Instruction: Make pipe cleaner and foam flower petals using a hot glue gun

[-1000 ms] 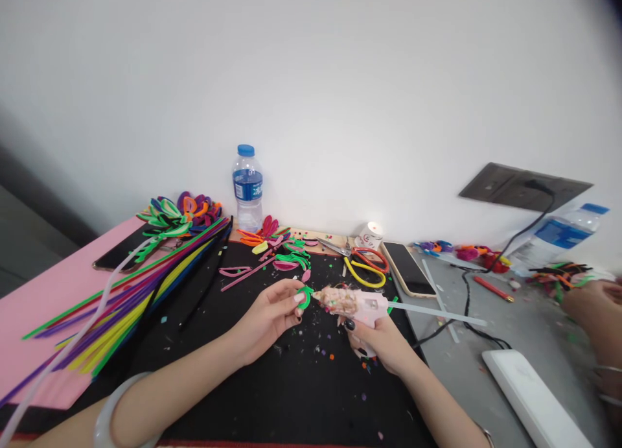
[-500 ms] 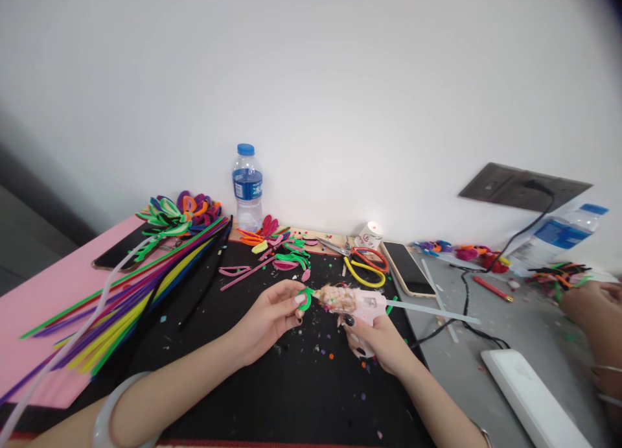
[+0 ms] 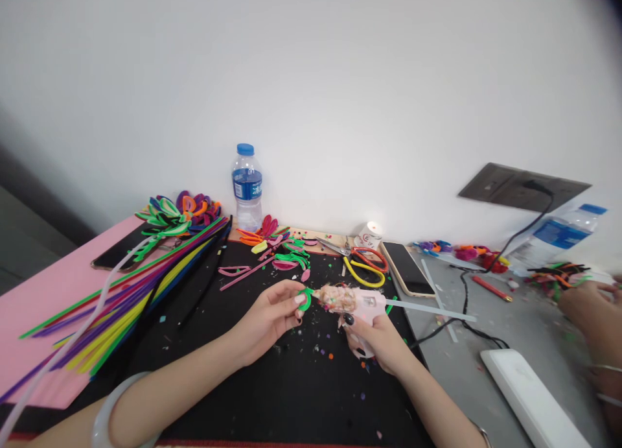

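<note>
The left hand [image 3: 275, 314] pinched a green loop [image 3: 309, 298], risking burns if the right hand [image 3: 380, 345], clutching the glue gun [image 3: 362, 303], slipped.

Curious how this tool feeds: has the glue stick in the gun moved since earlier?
Yes: the glue stick has slid left, farther into the glue gun, judged against the wall socket.

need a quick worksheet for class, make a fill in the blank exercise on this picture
The left hand pinches a ____ pipe-cleaner piece.
The right hand holds a hot glue gun whose tip points toward the ____ hand.
The scissors have orange-red and ____ handles.
The upright bottle has a ____ cap.

Missing words: green; left; yellow; blue
</note>
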### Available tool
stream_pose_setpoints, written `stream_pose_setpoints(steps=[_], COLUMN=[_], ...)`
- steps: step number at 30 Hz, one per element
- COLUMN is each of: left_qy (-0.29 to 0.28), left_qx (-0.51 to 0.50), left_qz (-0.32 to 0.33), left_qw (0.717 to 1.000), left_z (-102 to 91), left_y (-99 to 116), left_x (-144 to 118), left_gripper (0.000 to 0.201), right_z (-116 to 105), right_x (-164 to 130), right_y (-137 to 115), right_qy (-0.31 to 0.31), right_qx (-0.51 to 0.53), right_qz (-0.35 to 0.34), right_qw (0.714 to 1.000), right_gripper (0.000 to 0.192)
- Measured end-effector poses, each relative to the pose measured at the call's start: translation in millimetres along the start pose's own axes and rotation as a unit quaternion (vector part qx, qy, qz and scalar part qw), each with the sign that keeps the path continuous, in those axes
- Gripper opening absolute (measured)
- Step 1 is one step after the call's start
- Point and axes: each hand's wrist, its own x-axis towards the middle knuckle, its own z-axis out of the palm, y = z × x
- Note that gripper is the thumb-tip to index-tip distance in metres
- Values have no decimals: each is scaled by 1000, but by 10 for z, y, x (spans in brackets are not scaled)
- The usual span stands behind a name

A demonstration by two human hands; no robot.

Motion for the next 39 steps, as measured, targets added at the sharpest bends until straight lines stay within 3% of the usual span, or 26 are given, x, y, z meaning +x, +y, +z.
stream_pose_setpoints(steps=[27,39], left_qy=[5,16], left_qx=[-4,-2], left_qz=[8,24], left_qw=[1000,1000], left_z=[3,12], left_y=[22,42], left_x=[-11,-3], left_gripper=[16,18], right_z=[4,1], right_x=[-18,-54], right_y=[-26,-43], right_qy=[-20,0], right_qx=[-30,-40], right_qz=[3,24], right_qw=[999,999], right_gripper=[36,34])
